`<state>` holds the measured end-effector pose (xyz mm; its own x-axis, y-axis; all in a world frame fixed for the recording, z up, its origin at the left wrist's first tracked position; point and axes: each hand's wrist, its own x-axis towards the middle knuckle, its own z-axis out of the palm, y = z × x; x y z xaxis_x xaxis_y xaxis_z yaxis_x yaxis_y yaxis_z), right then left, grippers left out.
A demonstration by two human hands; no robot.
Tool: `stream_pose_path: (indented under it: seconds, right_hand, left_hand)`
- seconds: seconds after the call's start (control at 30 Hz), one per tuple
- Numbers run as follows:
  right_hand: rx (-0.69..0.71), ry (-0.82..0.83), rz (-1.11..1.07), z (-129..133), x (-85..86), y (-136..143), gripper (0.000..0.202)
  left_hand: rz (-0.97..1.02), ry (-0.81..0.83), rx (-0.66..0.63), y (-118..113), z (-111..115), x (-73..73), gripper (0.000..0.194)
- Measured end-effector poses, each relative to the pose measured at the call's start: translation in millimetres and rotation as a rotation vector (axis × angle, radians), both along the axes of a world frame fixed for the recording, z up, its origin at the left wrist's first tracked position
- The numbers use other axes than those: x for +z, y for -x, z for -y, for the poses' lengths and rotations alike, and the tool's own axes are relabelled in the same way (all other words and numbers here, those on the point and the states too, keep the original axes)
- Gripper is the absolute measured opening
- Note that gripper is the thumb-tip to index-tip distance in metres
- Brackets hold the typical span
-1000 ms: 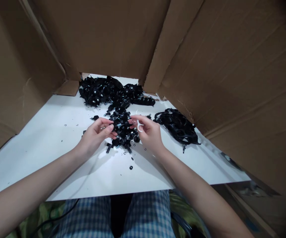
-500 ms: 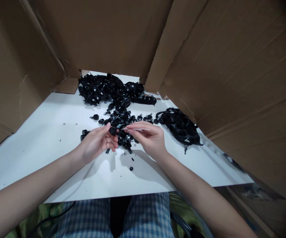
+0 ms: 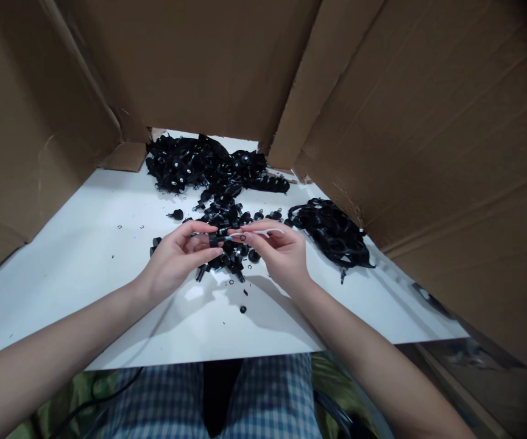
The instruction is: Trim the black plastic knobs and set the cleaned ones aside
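Over the white tabletop [image 3: 185, 332], my left hand [image 3: 169, 259] pinches a black round-headed knob [image 3: 213, 239] between thumb and fingers. Its thin stem points right, toward my other hand. My right hand [image 3: 286, 250] grips a slim white plastic pick [image 3: 270, 231], whose curved end sticks out past the fingers. A small dark ring [image 3: 243, 238] shows by the right fingertips; whether it sits on the pick or on the stem I cannot tell. The pick's tip and the knob's stem meet or nearly meet. Just behind and below both hands lies a heap of similar black knobs [image 3: 226, 213].
A larger black pile [image 3: 176, 164] lies at the back against the cardboard wall [image 3: 190, 73]. To the right is a bundle of black looped pieces [image 3: 331, 235]. Small rings and a little black disc [image 3: 243, 310] are scattered on the tabletop.
My left hand has turned, and the knob now lies with its stem toward the right. The white pick has tilted, showing its curved end, and a dark ring has come into view.
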<state>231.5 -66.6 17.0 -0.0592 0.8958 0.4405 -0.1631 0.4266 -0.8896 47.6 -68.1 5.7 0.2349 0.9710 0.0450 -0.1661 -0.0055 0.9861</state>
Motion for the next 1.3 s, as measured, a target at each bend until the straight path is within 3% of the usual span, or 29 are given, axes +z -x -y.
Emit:
stream_pose_path:
  seconds: [0.3,0.77,1.03,1.13,1.23,1.3]
  right_hand:
    - [-0.029,-0.232,0.213,1.9,0.8,-3.5,0.015]
    - [-0.041,-0.255,0.222,1.3,-0.3,-3.8,0.014]
    - [-0.059,-0.669,0.433,-0.7,-1.9,-7.1,0.029]
    - [-0.079,-0.751,0.535,-2.2,-5.4,-8.4,0.028]
    - [-0.079,-0.721,0.558,-3.0,-6.2,-7.9,0.025]
    - [-0.101,-0.605,0.495,-3.5,-5.5,-6.7,0.018]
  left_hand:
    - [0.010,0.019,-0.013,0.7,2.4,0.9,0.026]
    - [0.102,0.075,-0.061,-0.5,1.5,3.4,0.023]
    - [0.122,0.087,-0.063,-0.1,0.3,0.2,0.024]
    - [0.063,0.078,-0.076,0.5,2.5,0.9,0.022]
    - [-0.003,0.064,-0.075,0.8,3.3,1.5,0.020]
    - [-0.014,0.045,-0.063,0.6,2.9,1.9,0.020]
